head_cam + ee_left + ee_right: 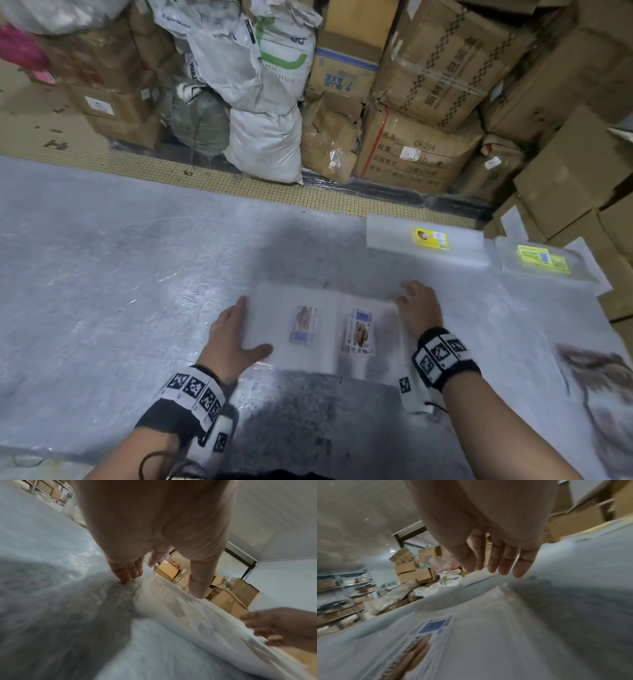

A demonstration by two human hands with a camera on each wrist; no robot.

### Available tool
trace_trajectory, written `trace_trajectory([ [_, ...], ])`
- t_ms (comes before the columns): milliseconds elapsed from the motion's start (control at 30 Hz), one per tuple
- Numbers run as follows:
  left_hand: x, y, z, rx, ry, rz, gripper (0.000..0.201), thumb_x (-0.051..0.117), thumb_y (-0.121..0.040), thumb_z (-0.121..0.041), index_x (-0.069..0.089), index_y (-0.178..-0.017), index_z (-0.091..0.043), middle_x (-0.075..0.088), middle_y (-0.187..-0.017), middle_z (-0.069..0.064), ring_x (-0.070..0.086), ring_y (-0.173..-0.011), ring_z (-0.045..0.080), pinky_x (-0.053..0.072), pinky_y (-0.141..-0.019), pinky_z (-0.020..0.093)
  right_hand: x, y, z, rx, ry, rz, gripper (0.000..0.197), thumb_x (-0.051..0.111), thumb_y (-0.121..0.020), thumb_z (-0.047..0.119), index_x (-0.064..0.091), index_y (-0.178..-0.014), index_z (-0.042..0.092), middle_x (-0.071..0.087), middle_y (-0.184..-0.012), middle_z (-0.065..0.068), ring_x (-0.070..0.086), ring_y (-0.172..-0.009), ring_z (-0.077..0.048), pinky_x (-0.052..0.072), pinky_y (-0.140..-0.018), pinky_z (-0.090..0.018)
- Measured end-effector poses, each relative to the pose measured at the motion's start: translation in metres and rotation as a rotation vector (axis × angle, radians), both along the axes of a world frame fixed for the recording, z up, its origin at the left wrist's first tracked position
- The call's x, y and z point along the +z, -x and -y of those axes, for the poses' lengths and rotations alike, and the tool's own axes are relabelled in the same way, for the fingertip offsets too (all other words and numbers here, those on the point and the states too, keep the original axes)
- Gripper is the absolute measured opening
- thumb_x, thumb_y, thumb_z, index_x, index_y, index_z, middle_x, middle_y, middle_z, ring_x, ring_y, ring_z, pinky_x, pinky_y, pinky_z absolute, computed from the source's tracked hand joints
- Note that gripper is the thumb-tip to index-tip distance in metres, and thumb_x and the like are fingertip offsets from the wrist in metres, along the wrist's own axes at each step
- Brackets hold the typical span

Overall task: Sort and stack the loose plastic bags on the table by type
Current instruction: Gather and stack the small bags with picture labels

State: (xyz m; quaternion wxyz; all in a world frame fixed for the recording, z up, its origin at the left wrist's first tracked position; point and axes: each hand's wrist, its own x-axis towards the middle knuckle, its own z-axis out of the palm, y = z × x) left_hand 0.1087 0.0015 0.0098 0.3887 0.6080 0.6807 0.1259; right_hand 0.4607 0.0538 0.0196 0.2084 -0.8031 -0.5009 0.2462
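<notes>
While both hands frame them, two printed plastic bags (329, 329) lie side by side on the table (102, 274).
Left hand (229, 334) lies flat at their left edge, thumb spread onto the plastic; right hand (418, 308) rests at their right edge, fingers straight, together.

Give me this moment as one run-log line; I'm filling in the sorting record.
left hand open, on left edge of bread-label bags | right hand open, at right edge | yellow-label stacks far right
</notes>
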Motion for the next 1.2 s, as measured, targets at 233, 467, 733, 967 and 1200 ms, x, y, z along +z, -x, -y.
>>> trace_trajectory([
  [233,-0.011,-0.012,-0.030,0.096,0.015,0.049,0.066,0.068,-0.075,-0.044,0.044,-0.133,-0.023,0.057,-0.122,0.005,0.058,-0.109,0.027,0.053,-0.093,0.047,-0.004,-0.005,0.048,-0.106,0.085,-0.225,0.019,0.051,-0.086,-0.001,0.069,-0.092,-0.002,0.070,-0.092,-0.016,0.060,-0.074,-0.020,0.044,-0.064,-0.026],
  [467,-0.005,-0.022,-0.042,0.249,0.162,0.005,0.068,0.057,-0.064,-0.049,0.055,-0.126,-0.020,0.062,-0.120,0.011,0.057,-0.107,0.034,0.048,-0.095,0.046,-0.010,0.005,0.050,-0.176,0.032,-0.352,0.022,0.053,-0.083,-0.005,0.073,-0.092,0.000,0.073,-0.094,-0.015,0.067,-0.089,-0.030,0.052,-0.078,-0.034],
  [733,0.016,-0.043,-0.022,0.192,0.178,-0.117,0.077,0.070,-0.077,-0.025,0.032,-0.144,-0.019,0.034,-0.140,0.016,0.037,-0.126,0.038,0.041,-0.098,0.045,-0.011,0.005,0.048,-0.166,0.049,-0.350,0.019,0.052,-0.080,-0.006,0.069,-0.089,-0.008,0.072,-0.092,-0.020,0.068,-0.088,-0.035,0.055,-0.078,-0.040],
  [967,0.007,-0.035,-0.032,0.265,0.196,0.034,0.075,0.069,-0.059,-0.041,0.051,-0.127,-0.016,0.064,-0.113,0.011,0.062,-0.101,0.033,0.054,-0.089,0.046,-0.012,0.006,0.049,-0.141,0.056,-0.355,0.018,0.054,-0.078,-0.008,0.069,-0.087,-0.006,0.072,-0.088,-0.020,0.068,-0.085,-0.035,0.052,-0.071,-0.034],
  [1200,0.013,-0.035,-0.031,0.162,0.197,-0.012,0.050,0.071,-0.068,-0.036,0.059,-0.111,-0.014,0.066,-0.102,0.009,0.063,-0.091,0.030,0.054,-0.086,0.041,-0.010,0.007,0.053,-0.134,0.046,-0.365,0.017,0.052,-0.076,-0.010,0.067,-0.082,-0.005,0.069,-0.077,-0.015,0.062,-0.071,-0.027,0.046,-0.062,-0.027],
])
